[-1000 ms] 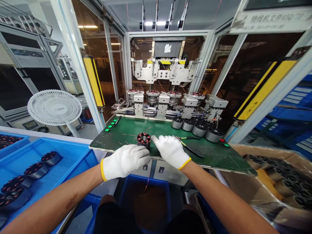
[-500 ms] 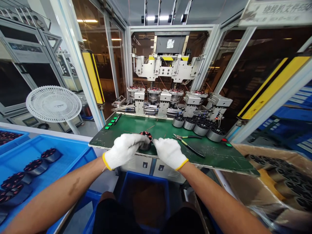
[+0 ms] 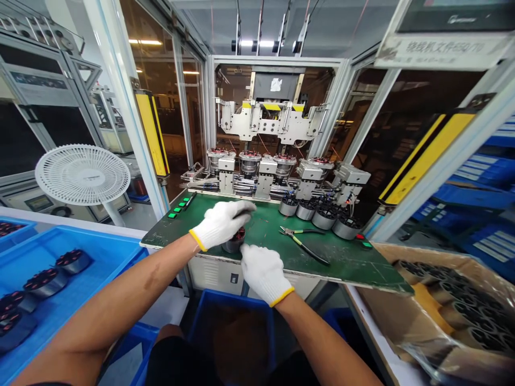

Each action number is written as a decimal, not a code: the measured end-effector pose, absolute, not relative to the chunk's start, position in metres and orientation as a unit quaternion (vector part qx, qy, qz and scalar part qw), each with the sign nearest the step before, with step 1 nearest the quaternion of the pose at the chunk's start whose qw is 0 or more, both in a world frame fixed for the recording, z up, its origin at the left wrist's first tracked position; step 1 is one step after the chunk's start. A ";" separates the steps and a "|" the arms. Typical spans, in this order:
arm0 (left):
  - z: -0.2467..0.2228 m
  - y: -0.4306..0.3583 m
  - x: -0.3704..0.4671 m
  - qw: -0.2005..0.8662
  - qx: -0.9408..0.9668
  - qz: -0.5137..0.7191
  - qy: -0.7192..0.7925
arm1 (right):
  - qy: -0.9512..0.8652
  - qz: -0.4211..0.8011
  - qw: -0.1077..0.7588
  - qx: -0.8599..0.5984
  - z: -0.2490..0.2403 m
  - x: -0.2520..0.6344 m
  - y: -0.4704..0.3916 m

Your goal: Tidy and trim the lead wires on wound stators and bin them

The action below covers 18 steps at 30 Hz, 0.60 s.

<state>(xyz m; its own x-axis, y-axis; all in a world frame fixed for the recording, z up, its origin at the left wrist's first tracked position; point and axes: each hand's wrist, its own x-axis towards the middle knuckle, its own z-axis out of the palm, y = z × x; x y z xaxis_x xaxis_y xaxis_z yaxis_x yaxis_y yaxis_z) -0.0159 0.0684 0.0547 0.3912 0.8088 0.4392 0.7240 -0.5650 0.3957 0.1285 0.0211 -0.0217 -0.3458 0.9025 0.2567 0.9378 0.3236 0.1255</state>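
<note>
**Gloved hands close in around a wound motor core (image 3: 233, 245) at a green worktop (image 3: 382, 264)**

The left hand (image 3: 224, 222) reaches over the core with its fingers parted, while the right hand (image 3: 263, 272), its fingers curled, brings its fingertips to the core's right side. The hands are apart from each other; whether either grips the core cannot be told.

Just beyond the right hand lie open cutting pliers (image 3: 308, 253), handles pointing rightward. Past them stand four dark-topped cores (image 3: 324, 217). Straight ahead of both hands, a winding machine (image 3: 267, 120) holds a row of red-wound cores (image 3: 249, 163). Well left of the left hand are a white fan (image 3: 82, 174) and a blue bin (image 3: 116, 244) of wound cores; well right of the right hand, a carton (image 3: 386, 300) of more cores. A blue crate (image 3: 231, 295) sits below the hands.

The left hand and wrist cover much of the core's top, and a shadow hides the crate's contents. The frame cuts off the screen (image 3: 458, 19) at upper right.

The core sits near the worktop's front edge, between the hands, its round axis upright and its wound end facing up.
</note>
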 end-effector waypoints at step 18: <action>-0.025 0.051 -0.035 -0.230 0.880 0.260 0.324 | -0.786 0.013 0.124 -0.606 -0.016 0.112 -0.006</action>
<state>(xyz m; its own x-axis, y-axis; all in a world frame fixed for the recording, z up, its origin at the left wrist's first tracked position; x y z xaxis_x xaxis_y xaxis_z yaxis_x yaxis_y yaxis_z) -0.0351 0.0511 -0.0245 0.6550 0.4499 0.6071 0.6894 -0.6848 -0.2364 0.1124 -0.0062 -0.0164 -0.2344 0.9556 0.1785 0.9492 0.2647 -0.1704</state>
